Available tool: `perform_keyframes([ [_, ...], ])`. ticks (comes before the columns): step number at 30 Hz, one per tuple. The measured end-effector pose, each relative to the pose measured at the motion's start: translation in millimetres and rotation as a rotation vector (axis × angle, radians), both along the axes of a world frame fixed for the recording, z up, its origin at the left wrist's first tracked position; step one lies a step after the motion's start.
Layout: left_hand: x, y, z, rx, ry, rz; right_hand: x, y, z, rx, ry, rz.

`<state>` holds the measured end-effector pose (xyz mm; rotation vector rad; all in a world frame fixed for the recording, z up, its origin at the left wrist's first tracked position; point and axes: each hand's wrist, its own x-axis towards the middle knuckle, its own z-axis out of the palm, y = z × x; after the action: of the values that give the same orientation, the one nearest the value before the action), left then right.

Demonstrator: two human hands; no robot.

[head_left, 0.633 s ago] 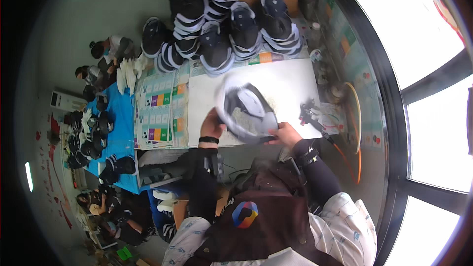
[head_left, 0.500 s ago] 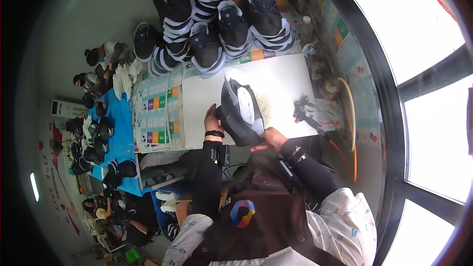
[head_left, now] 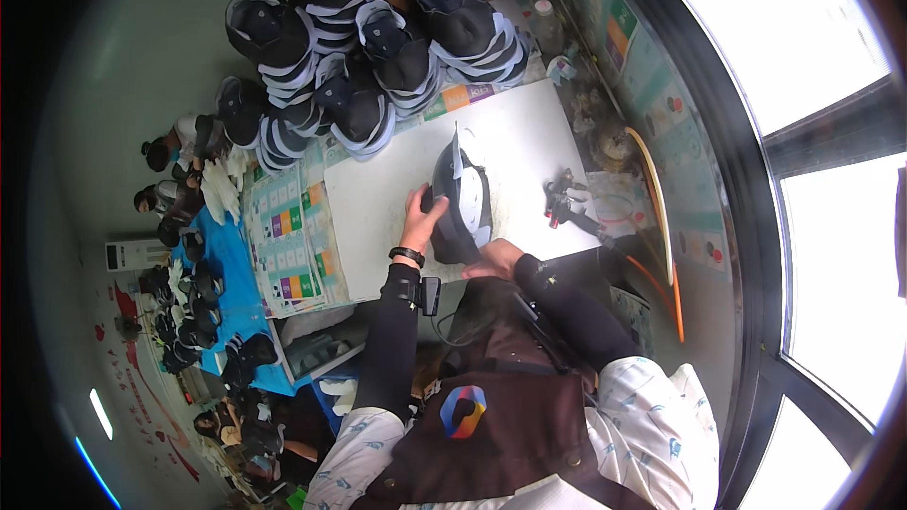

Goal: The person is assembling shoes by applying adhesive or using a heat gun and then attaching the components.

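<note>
A black and white shoe upper (head_left: 441,227) stands tilted over the white work board, its pale inner side turned to the right. My left hand (head_left: 420,220) grips its left side, the thumb lying on the dark surface and the fingers partly hidden behind. At its near end my right hand (head_left: 495,259) is closed around the lower edge; the fingertips are partly out of sight. To the right lies a spray gun (head_left: 573,206) joined to an orange hose, with neither hand touching it.
Several stacks of black and white shoe uppers (head_left: 355,123) line the back of the table. A bottle (head_left: 545,24) and a pale hose loop (head_left: 658,198) sit by the window wall. On the left, people work beside a blue-covered table (head_left: 227,293) bearing shoes.
The shoe upper has turned more upright, with its inner side facing farther right. My left hand has shifted up along its side. The whole view has swung a little.
</note>
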<state>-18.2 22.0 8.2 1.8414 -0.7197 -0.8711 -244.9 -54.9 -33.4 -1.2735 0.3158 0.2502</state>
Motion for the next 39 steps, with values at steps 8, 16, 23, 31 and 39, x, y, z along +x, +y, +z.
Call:
perform_keyframes([
  [8,-13,-45,-27,0.397,-0.465,-0.208,20,8,-34,0.558,0.531,-0.348],
  [16,77,-24,-46,0.268,0.001,-0.368,-81,-58,-25,-1.521,0.593,-0.456],
  [23,54,-25,-37,0.246,-0.128,-0.449,-112,-98,-58,-1.65,0.481,-0.241],
  [31,45,-26,-29,0.253,-0.172,-0.434,-93,-80,31,-0.8,0.027,-0.561],
  [39,47,-27,-28,0.292,-0.176,-0.43,-43,-56,79,-0.727,0.186,-0.518],
])
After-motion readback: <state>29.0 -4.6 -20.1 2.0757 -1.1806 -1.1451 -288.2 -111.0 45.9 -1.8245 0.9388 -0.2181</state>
